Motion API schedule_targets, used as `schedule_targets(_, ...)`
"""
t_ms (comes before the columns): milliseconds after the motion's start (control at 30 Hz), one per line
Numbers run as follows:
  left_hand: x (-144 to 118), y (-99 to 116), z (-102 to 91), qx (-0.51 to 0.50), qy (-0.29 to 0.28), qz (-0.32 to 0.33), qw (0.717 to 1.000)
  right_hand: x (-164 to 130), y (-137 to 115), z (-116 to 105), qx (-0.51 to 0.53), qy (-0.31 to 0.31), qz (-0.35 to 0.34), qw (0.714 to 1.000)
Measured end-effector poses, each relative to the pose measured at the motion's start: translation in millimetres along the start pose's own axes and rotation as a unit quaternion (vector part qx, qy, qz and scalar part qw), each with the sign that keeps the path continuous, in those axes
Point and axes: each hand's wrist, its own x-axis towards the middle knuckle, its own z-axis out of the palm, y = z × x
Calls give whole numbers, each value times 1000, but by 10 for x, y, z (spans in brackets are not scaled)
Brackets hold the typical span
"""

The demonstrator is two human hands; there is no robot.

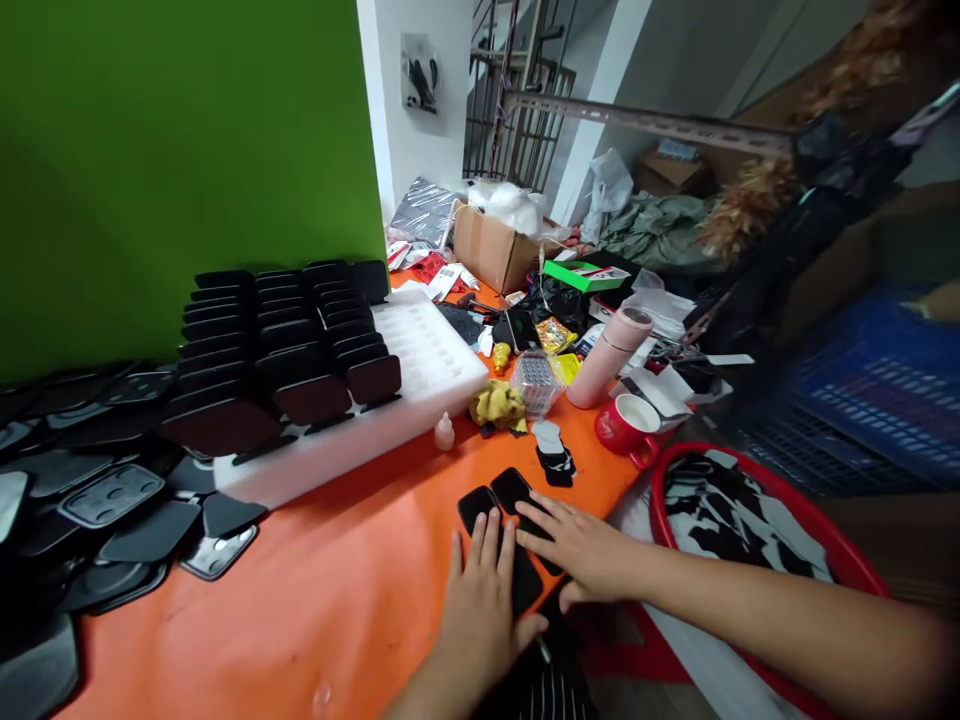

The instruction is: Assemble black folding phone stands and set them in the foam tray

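No text, label or number is sharp enough to read.

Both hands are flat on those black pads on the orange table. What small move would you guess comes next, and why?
Probably lifting one pad clear of the others. The left hand and right hand lie open on the flat black pads, gripping none, and similar pads stand upright in rows in the white foam tray.

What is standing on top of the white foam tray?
Rows of flat black pieces stand upright on the white foam tray, covering its left part; the slots beneath them are hidden. Its right part shows bare slots.
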Motion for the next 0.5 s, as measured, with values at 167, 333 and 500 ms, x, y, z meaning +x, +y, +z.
schedule_targets(167, -419, -1, -41, -34, -36, 28, 998, -168, -128, -179, 46, 39, -13, 998)
schedule_targets(333, -509, -240, -936, -262, 41, 7, 964, 60, 37, -1252, 165, 202, 41, 965)
schedule_targets(500, -381, -557, -2163, -319, 266, -117, 902, 793, 295, -2322, 124, 369, 3, 921)
